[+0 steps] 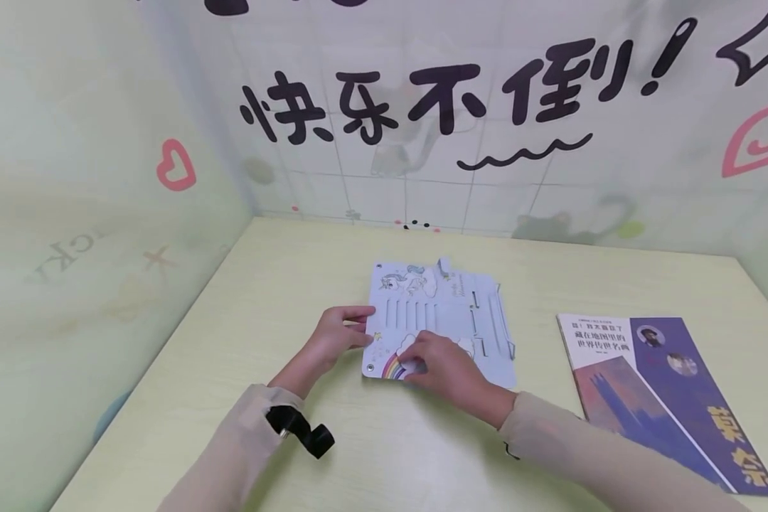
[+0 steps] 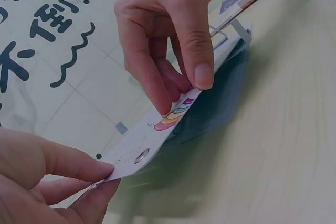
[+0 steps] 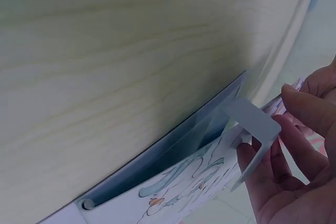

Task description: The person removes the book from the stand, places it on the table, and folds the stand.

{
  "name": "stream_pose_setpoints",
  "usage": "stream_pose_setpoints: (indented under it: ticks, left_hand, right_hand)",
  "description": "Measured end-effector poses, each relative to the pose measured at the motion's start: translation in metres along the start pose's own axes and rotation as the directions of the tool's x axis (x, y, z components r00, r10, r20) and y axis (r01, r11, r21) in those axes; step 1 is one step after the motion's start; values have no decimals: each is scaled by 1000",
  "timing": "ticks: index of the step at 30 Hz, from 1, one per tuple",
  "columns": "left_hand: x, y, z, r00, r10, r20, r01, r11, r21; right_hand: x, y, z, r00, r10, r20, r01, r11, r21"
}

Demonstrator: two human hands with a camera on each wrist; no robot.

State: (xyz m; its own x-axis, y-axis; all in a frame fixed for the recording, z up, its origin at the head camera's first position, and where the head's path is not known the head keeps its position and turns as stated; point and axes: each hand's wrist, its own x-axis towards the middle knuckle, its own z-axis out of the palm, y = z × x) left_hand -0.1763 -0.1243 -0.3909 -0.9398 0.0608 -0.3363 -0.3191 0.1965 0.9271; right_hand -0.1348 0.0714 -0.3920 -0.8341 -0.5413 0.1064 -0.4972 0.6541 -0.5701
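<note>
A pale book stand [image 1: 454,313] printed with a unicorn and a rainbow stands over the table, its panel lifted apart from a blue-grey back piece [image 2: 220,98]. My left hand [image 1: 340,331] pinches the panel's left edge between thumb and fingers. At the lower edge by the rainbow, my right hand [image 1: 444,366] has its fingers curled over the panel, with the thumb at the rim. Close beside the right fingers, the right wrist view shows a bent page clip [image 3: 257,121]; a fingertip lies between it and the panel. The right hand covers part of the rainbow.
A purple-covered book [image 1: 672,398] lies flat to the right of the stand. Pale printed walls [image 1: 384,178] rise behind and beside the light wooden table [image 1: 307,263]. A black wrist strap with a camera mount [image 1: 301,430] sits on my left sleeve.
</note>
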Motion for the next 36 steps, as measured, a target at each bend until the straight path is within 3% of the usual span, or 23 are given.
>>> stream_pose_setpoints:
  ticks: [6,13,17,21,25,28,32,36]
  left_hand:
    - [5,-12,1,1000,-11,-16,12,999,49]
    - [5,-16,0,999,-32,-23,33,998,62]
    - [6,-16,0,999,-37,-15,37,998,43]
    - [6,-17,0,999,-42,-18,43,999,29]
    - [7,-18,0,999,-48,-22,49,999,16]
    - [8,-20,-1,999,-46,-20,46,999,4]
    - [9,-22,-1,999,-46,-16,46,999,-17]
    - [10,-22,0,999,-45,-5,45,999,-29]
  right_hand:
    - [5,-2,4,998,1,57,4,997,-72]
    - [7,-4,6,997,-13,81,21,995,-101]
    - [4,-6,1,996,-6,84,12,997,-72]
    - [-3,-5,-14,995,58,80,-57,998,-11]
    - [-17,9,-36,995,103,14,-103,994,33]
    - [-32,30,-53,993,78,-87,-75,996,40]
    - [-51,56,-70,975,105,-195,-102,995,23]
    - [-66,74,-79,959,208,-193,-203,978,49]
